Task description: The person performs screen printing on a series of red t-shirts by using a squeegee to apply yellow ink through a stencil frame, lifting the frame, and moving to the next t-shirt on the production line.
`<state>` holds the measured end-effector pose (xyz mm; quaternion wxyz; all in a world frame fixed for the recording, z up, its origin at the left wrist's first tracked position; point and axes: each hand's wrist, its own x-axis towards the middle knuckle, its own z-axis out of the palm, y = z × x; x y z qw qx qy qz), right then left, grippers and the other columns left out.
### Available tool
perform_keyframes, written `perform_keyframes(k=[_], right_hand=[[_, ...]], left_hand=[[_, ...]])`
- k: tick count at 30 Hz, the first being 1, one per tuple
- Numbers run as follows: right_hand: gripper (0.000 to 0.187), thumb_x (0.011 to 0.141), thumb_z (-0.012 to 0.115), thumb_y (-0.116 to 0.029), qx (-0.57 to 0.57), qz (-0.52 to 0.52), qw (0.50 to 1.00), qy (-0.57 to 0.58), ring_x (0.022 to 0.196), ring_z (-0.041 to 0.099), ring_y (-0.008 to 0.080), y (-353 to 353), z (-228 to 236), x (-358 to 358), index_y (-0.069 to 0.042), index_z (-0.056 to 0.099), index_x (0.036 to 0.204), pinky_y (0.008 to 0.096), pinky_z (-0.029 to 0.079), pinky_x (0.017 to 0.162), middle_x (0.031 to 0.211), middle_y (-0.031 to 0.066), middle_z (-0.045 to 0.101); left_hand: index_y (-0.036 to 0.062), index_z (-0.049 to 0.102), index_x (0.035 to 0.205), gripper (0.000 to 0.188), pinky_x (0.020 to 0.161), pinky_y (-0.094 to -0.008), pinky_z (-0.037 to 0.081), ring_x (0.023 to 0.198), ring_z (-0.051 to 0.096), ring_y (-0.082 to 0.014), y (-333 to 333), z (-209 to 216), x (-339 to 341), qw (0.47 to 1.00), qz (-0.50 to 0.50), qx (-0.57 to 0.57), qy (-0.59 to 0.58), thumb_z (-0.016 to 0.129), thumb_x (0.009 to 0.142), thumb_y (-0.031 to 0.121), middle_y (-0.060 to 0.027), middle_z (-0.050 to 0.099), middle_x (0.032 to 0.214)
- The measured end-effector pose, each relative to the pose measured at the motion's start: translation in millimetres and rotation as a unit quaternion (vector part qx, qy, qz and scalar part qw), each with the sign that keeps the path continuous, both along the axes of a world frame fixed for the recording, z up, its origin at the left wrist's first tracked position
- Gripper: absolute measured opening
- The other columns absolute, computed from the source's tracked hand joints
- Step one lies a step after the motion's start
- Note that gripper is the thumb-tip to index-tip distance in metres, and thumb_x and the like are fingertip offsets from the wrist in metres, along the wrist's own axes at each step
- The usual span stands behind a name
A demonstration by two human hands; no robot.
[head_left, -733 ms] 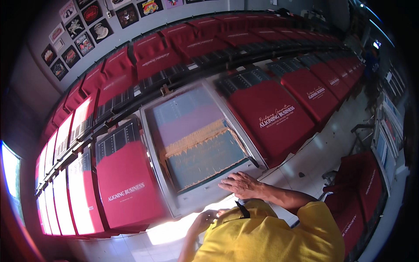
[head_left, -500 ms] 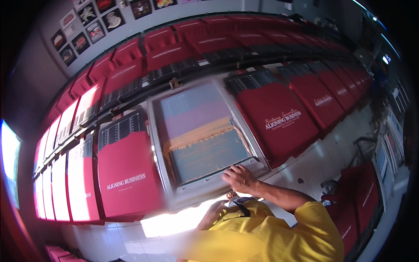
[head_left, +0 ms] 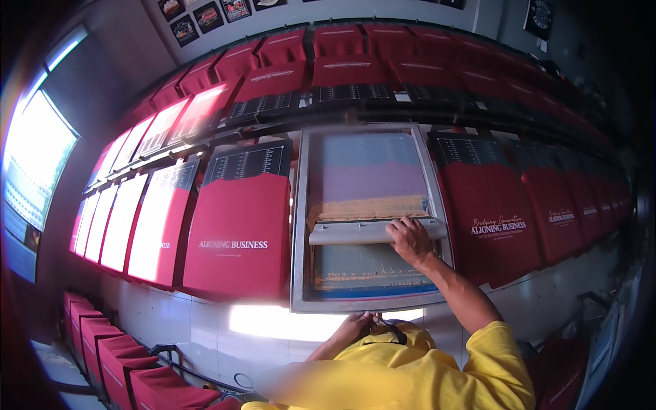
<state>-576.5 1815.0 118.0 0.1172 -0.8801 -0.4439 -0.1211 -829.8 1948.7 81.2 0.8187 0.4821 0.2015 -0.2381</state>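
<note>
A silk-screen frame (head_left: 298, 205) with a pale metal border lies flat over one place in the row of red shirts. Across its mesh sits a long grey squeegee (head_left: 348, 234), with my right hand (head_left: 410, 240) closed over its right part. Tan ink (head_left: 369, 207) forms a ragged band just beyond the squeegee, and thinner smears show on the near mesh. My left hand (head_left: 353, 328) is close to my waist, below the near edge of the frame. Its fingers are drawn together beside a dark strap, and what they hold is too small to make out.
Red shirts with white print lie on boards either side, such as one at left (head_left: 236, 239) and one at right (head_left: 488, 225). A dark rail (head_left: 273, 130) runs behind the frame, with another shirt row beyond. More red shirts (head_left: 109, 348) stand at lower left.
My right hand has pushed the squeegee from the frame's near edge toward the middle of the mesh. My left hand stays near my waist. The view has turned left.
</note>
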Motion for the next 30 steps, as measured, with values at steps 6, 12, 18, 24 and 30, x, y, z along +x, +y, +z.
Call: perform_keyframes(k=[6,12,18,24,30], right_hand=[[0.033,0.068,0.079,-0.011,0.017,0.007,1.000,-0.014,0.100,0.058,0.0282,13,-13,29,-0.007,0.060,0.096,0.0417,0.049,0.085,0.096,0.0070,0.062],[0.035,0.066,0.079,-0.009,0.006,0.038,0.999,0.025,0.098,0.059,0.0285,10,-8,27,-0.007,0.060,0.095,0.0410,0.050,0.083,0.094,0.0074,0.062],[0.042,0.062,0.082,-0.011,0.030,0.024,0.999,-0.006,0.098,0.059,0.0269,9,1,53,-0.008,0.060,0.098,0.0409,0.050,0.083,0.098,0.0061,0.063],[0.038,0.065,0.082,-0.014,0.013,0.010,0.999,0.033,0.092,0.062,0.0299,9,-10,51,-0.005,0.065,0.097,0.0418,0.052,0.081,0.092,0.0080,0.066],[0.045,0.062,0.081,-0.027,-0.070,-0.063,0.948,0.306,0.077,0.069,0.0320,32,35,125,0.000,0.073,0.096,0.0393,0.054,0.074,0.083,0.0170,0.072]], left_hand=[[0.0061,0.062,0.093,0.036,0.068,-0.0226,0.039,0.072,0.047,-0.0070,1,-9,0,0.993,-0.041,0.106,0.029,0.043,0.108,0.032,0.0050,0.053,0.078],[0.0092,0.063,0.092,0.031,0.067,-0.0221,0.039,0.071,0.045,-0.0054,-2,-4,-1,0.994,-0.023,0.093,0.058,0.045,0.107,0.030,0.0063,0.052,0.078],[0.0094,0.062,0.091,0.031,0.065,-0.0222,0.038,0.069,0.044,-0.0054,-6,-18,-8,0.996,0.007,0.053,0.073,0.046,0.107,0.031,0.0063,0.051,0.076],[0.0076,0.062,0.091,0.033,0.059,-0.0206,0.033,0.063,0.040,-0.0053,-7,-5,-5,0.994,0.028,0.058,0.093,0.045,0.107,0.030,0.0052,0.049,0.072],[0.0097,0.060,0.088,0.034,0.058,-0.0215,0.031,0.064,0.040,-0.0047,-5,14,4,0.997,0.026,0.026,0.070,0.042,0.107,0.032,0.0064,0.047,0.072]])
